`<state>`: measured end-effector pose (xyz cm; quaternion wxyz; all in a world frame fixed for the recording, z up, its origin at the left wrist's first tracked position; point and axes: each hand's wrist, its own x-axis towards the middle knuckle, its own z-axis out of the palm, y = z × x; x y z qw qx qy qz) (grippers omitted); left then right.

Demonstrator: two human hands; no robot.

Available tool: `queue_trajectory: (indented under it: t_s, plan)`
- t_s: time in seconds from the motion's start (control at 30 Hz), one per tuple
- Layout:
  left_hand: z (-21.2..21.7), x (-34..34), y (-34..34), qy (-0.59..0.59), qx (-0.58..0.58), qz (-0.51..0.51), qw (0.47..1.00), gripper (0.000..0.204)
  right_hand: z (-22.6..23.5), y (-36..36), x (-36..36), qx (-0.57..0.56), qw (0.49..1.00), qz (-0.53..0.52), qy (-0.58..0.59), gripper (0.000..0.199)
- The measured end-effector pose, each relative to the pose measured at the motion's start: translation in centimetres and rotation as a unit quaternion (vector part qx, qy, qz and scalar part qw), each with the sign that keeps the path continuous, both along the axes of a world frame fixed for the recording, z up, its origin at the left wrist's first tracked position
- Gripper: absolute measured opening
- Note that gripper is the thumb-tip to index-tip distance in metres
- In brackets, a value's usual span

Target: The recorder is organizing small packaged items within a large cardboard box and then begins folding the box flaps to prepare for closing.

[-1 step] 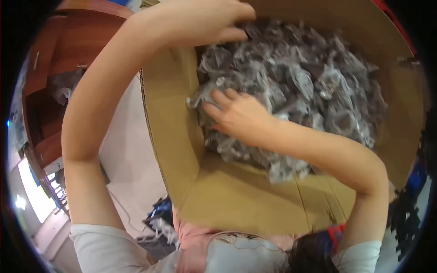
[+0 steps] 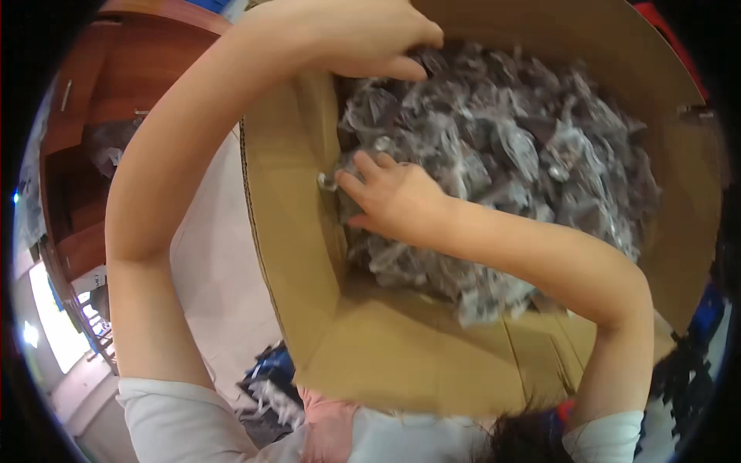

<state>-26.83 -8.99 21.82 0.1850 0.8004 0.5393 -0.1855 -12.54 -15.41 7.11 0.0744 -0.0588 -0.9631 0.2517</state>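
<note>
Left hand farther out, right hand nearer (fingers apart), both elbows bent.

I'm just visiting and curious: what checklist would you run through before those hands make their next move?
1. Brown cardboard box open from above: ok.
2. Crumpled, see-through plastic wrappings inside the box: ok, heaped; what they enclose, cannot tell.
3. Left hand grip open: ok, thumb and fingers apart at the box's far left; contact with the wrappings, cannot tell.
4. Right hand grip open: ok, fingers spread near the box's left wall; contact with the wrappings, cannot tell.
5. Whole heap in view: not ok, the bare right forearm covers part of it.
</note>
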Motion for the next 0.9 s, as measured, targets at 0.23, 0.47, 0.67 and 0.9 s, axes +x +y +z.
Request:
queue_trajectory:
  t_s: [0.23,0.47,0.67,0.9]
  plan:
    - [-1.1,-0.1,-1.3,-0.069,0.146,0.014,0.987,0.035,-3.0,0.9,-2.5,-0.1,0.977,0.007,-0.189,0.06]
    - [-0.7,-3.8,-8.9,-0.363,0.366,0.086,0.853,0.027,0.6,1.1,1.4,-0.377,0.892,-0.218,-0.124,0.066]
    - [-5.3,-4.9,-14.6,-0.353,0.428,0.057,0.83,0.032,-1.6,3.7,-1.2,-0.267,0.929,-0.254,-0.023,0.068]
    - [-7.4,-2.4,-14.1,-0.447,0.333,0.329,0.762,0.039,-4.3,6.1,-5.4,-0.348,0.855,-0.371,-0.097,0.055]
